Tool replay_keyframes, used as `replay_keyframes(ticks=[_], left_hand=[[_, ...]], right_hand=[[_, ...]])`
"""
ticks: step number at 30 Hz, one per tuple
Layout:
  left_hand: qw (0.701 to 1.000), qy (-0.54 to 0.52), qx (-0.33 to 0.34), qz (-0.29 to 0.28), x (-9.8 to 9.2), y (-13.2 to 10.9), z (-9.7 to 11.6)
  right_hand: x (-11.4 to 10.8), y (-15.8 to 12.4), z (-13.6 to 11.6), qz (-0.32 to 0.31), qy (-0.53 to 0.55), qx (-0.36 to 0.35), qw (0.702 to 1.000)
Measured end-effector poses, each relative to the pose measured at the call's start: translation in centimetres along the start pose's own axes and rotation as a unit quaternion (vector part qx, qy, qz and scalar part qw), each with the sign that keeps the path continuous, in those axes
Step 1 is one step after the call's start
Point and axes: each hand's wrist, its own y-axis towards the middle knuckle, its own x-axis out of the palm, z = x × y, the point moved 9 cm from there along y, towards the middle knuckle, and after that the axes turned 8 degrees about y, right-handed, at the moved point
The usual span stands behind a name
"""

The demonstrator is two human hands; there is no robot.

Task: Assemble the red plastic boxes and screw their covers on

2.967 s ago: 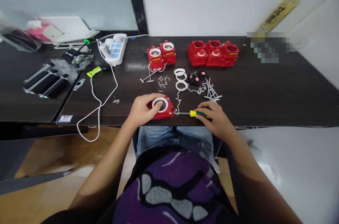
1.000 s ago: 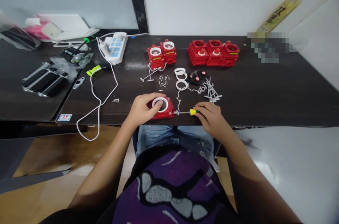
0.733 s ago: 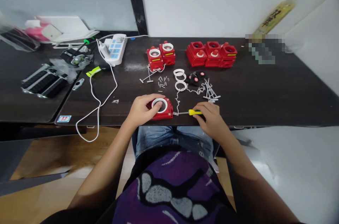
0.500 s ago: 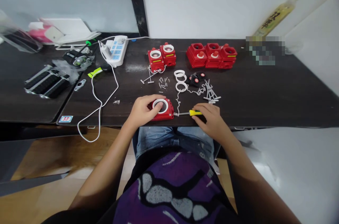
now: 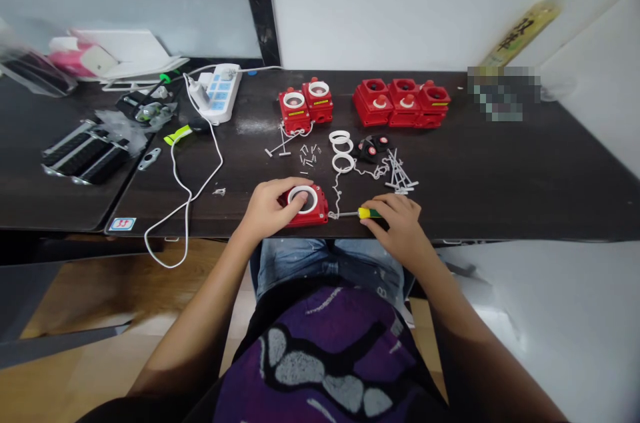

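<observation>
At the table's front edge a red alarm-like housing [image 5: 319, 214] lies with its white ring [image 5: 291, 197] facing up. My left hand [image 5: 267, 210] grips it from the left, thumb over the ring's opening. A screwdriver [image 5: 365, 213] with a yellow and green handle is pinched in the fingers of my right hand [image 5: 400, 224]. Its shaft lies level and points left, the tip at the housing's right side beside a knotted white cord [image 5: 337, 193]. Whether the tip sits in a screw is too small to tell.
Behind are two red housings with white rings [image 5: 295, 103], several red housings [image 5: 390, 106], loose screws [image 5: 309, 156], white rings [image 5: 343, 162], black parts [image 5: 369, 148] and metal T-shaped bars [image 5: 399, 173]. A power strip [image 5: 226, 96] with a looping white cable [image 5: 187, 220] lies left.
The screwdriver handle has turned in my right hand: mostly yellow showed before, now green shows behind the yellow. My left hand and the housing stay in place.
</observation>
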Motion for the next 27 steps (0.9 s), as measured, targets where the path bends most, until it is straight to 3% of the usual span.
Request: replay_keyframes(ticks=[27], left_hand=[[1.0, -0.019, 0.018, 0.011, -0.09, -0.1, -0.18]], right_hand=[[-0.88, 0.15, 0.92, -0.025, 0.026, -0.003, 0.999]])
